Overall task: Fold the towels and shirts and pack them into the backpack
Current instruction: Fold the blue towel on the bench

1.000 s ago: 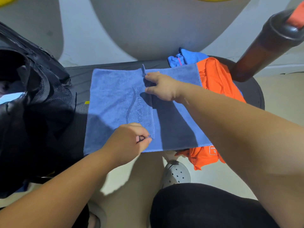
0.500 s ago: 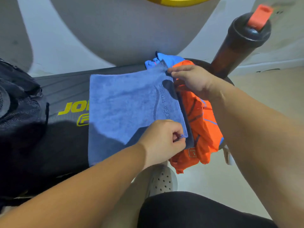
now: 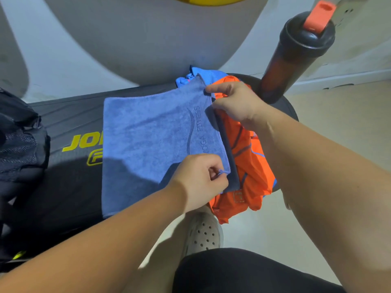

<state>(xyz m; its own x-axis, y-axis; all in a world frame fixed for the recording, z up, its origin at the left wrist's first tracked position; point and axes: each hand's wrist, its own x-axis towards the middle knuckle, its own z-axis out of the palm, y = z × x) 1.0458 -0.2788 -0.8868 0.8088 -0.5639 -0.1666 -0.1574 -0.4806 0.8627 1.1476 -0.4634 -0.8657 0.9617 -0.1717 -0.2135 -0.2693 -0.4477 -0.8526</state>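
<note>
Black bench [image 3: 69,123]: blue towel [image 3: 148,140] corners pinched by left hand [image 3: 198,180], right hand [image 3: 234,102].

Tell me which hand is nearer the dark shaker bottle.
Right. The right hand pinches the blue towel at its far corner, just beside the shaker bottle; the left hand pinches its near corner, farther away.

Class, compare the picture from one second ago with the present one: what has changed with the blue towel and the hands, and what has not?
The left hand and right hand carried the top layer of the blue towel rightward, from its middle to its right edge beside the orange shirt. They pinched its near and far corners throughout. The backpack and bottle stayed put.
</note>
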